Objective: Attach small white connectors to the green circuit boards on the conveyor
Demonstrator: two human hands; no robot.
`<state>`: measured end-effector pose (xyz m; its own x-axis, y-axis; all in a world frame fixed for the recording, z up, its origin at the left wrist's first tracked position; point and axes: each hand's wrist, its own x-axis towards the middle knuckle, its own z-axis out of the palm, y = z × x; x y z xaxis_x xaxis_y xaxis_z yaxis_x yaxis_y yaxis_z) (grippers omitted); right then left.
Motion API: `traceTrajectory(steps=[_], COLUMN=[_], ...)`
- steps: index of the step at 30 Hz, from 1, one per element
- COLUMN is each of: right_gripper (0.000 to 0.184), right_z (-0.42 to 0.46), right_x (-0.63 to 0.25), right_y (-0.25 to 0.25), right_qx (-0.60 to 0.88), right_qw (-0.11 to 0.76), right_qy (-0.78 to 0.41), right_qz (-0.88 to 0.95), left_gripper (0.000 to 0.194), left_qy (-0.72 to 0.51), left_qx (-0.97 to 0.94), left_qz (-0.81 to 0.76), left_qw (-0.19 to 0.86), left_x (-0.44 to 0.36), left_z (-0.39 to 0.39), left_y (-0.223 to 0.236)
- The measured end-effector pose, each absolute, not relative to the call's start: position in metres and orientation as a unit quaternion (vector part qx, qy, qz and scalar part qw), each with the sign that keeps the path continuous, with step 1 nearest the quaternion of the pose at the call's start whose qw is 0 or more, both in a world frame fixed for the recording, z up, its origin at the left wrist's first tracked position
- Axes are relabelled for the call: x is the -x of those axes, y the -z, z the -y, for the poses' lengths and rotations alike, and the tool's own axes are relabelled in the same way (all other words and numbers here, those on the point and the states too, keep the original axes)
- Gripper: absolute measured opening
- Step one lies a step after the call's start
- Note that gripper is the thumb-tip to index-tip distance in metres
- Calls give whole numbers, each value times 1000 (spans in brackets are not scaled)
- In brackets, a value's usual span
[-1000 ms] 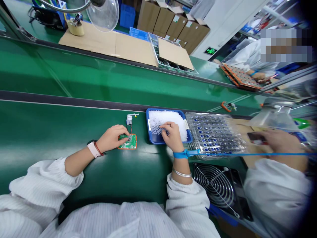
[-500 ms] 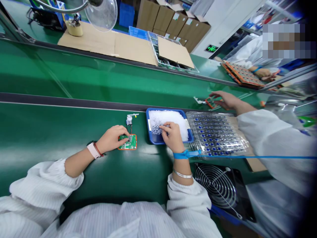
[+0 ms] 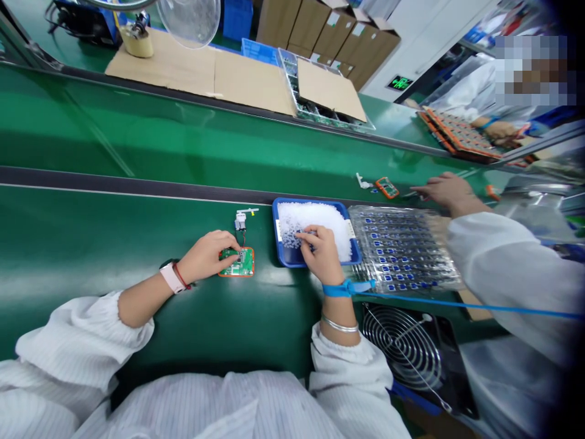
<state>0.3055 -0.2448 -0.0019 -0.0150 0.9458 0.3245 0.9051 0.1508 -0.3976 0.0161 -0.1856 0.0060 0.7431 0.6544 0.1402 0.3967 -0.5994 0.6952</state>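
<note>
My left hand [image 3: 211,253] rests over the left side of a green circuit board [image 3: 247,263] with an orange rim, its thumb and index finger bent together on the board's middle. Wires run from the board up to a small white connector part [image 3: 240,219]. My right hand [image 3: 321,253] is over a blue tray [image 3: 276,244] heaped with tiny white translucent plastic pieces [image 3: 315,216]. Its thumb and index finger come together low among the pieces at the left; whatever is between the tips is too small to make out. A blue wrist strap [image 3: 337,289] circles my right wrist.
Right of the tray lies a clear blister tray [image 3: 402,244] of small blue-and-silver parts. A black fan [image 3: 406,350] with a wire guard sits below it. A co-worker's hand [image 3: 450,192] reaches in from the right, near another orange-rimmed board [image 3: 387,188].
The co-worker's hand has drawn back to the right, away from the other orange-rimmed board. My own hands stay in nearly the same places, and the view has shifted slightly.
</note>
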Motion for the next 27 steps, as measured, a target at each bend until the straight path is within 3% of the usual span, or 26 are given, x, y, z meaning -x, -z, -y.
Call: traceTrajectory(steps=[7,20,27], right_gripper=[9,9,13], right_z=[242,249,253], right_x=[-337,-381,-376], right_y=[3,17,12], right_qx=[711,771,747], right_qw=[310,287,287], right_qy=[41,106,71], right_qz=[629,558,595], left_gripper=[13,13,13], left_qy=[-193,-193,-203], left_qx=[-880,-883,-882], left_qz=[-293,-296,-294], left_qw=[319,310,307], left_x=[-17,-16,-15], left_z=[185,185,185], left_y=[-5,-1,-2])
